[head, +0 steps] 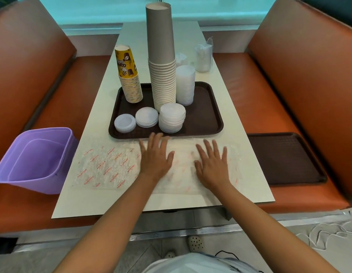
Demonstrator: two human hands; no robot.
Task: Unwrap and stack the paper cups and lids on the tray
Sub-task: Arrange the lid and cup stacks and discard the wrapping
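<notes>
A dark brown tray on the white table holds a tall stack of grey-brown paper cups, a shorter stack of yellow printed cups, a tall pile of white lids and three low lid piles along its front. In front of the tray lies flattened clear plastic wrap with red print. My left hand and my right hand both press flat on the wrap, fingers straight and spread. A still-wrapped bag of lids stands behind the tray.
A purple bin sits on the orange bench at the left. A second brown tray lies on the right bench. Loose clear wrap lies behind the cups. Orange seat backs flank the narrow table.
</notes>
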